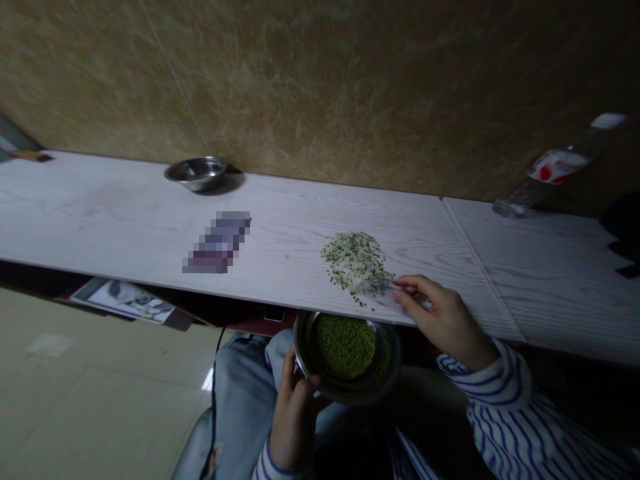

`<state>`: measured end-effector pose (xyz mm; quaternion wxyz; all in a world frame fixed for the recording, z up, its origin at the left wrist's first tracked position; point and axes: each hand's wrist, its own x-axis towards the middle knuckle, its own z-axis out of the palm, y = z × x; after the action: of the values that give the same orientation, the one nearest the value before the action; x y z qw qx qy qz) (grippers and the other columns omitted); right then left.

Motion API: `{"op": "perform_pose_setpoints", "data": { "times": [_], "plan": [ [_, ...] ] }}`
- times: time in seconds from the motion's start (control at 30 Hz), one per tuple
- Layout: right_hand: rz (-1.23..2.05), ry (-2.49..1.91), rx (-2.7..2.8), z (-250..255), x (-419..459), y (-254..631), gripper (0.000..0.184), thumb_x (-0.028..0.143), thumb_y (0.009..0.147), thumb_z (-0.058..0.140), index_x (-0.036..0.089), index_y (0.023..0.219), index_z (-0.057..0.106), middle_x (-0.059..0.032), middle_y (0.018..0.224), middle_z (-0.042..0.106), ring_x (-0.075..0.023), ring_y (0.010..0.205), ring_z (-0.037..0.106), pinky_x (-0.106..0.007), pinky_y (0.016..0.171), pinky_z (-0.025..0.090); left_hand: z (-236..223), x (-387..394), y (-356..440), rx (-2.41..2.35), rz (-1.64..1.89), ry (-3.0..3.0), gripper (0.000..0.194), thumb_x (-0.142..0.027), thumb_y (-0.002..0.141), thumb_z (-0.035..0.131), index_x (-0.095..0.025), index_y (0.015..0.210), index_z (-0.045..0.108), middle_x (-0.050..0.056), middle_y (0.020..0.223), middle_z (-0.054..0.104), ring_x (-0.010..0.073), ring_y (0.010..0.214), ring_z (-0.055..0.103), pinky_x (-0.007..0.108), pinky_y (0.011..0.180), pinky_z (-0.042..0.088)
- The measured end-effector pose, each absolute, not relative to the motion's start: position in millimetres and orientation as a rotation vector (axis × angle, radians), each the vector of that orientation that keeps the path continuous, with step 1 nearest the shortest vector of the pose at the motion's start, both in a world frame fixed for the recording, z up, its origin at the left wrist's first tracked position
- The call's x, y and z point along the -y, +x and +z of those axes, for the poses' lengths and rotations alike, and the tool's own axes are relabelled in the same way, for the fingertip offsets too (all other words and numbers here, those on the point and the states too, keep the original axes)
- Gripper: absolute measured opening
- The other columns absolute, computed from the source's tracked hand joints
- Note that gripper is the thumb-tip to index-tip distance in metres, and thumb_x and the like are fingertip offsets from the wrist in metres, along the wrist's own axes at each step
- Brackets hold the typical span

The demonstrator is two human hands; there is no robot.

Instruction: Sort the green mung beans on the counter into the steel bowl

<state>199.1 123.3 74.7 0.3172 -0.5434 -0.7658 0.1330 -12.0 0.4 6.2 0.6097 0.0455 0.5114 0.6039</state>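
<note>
We are holding the bowl (pixel 360 390) at lower centre. Its right side is darkening into shadow, and its far rim is running along the shelf (pixel 280 283) edge; we cannot tell whether the two are touching. The left hand (pixel 295 413) is clamping the bowl's left wall, thumb at the rim; the bowl is hiding some fingertips. The right hand (pixel 445 317), right of centre, is pinching a clear piece (pixel 385 288) between thumb and fingers; its outline is blurring into the pile (pixel 354 257), so we cannot identify it. The frame is cutting off both sleeves. A dark object (pixel 623 227) is running out at the right edge.

At upper right, the bottle (pixel 543 173) is carrying a red-and-white label; we are reading no words on it. Pixelation is masking a flat rectangle (pixel 219 242) left of centre.

The bowl is facing upward, with green beans (pixel 346 347) covering its floor; being round, it is showing no long axis. The clear piece is pointing left into the pile's lower edge, its long axis running roughly across the frame. The pile, mixing white and green grains, is lying on the shelf just right of centre.
</note>
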Motion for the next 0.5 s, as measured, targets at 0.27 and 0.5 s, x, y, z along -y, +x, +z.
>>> {"op": "perform_pose_setpoints", "data": {
  "times": [0.27,0.5],
  "plan": [
    [0.354,-1.418,2.060,80.2,-121.7,195.1,0.022,0.033,0.087,0.058,0.022,0.104,0.067,-0.0048,0.086,0.072,-0.0197,0.080,0.068,-0.028,0.063,0.054,7.5,0.4,-12.2,-1.151,1.395,0.129,0.076,-0.024,0.069,0.064,-0.026,0.141,0.039,0.011,0.127,0.052,0.0275,0.098,0.054,0.035,0.065,0.054],
    [0.372,-1.411,2.049,77.5,-124.5,194.4,0.022,0.033,0.087,0.058,0.022,0.104,0.067,-0.0048,0.087,0.072,-0.0197,0.081,0.068,-0.029,0.064,0.054,3.0,0.2,-12.7,-1.167,1.397,0.117,0.074,-0.026,0.066,0.065,-0.028,0.137,0.045,0.011,0.128,0.053,0.0275,0.100,0.054,0.035,0.068,0.054]
  ]
}}
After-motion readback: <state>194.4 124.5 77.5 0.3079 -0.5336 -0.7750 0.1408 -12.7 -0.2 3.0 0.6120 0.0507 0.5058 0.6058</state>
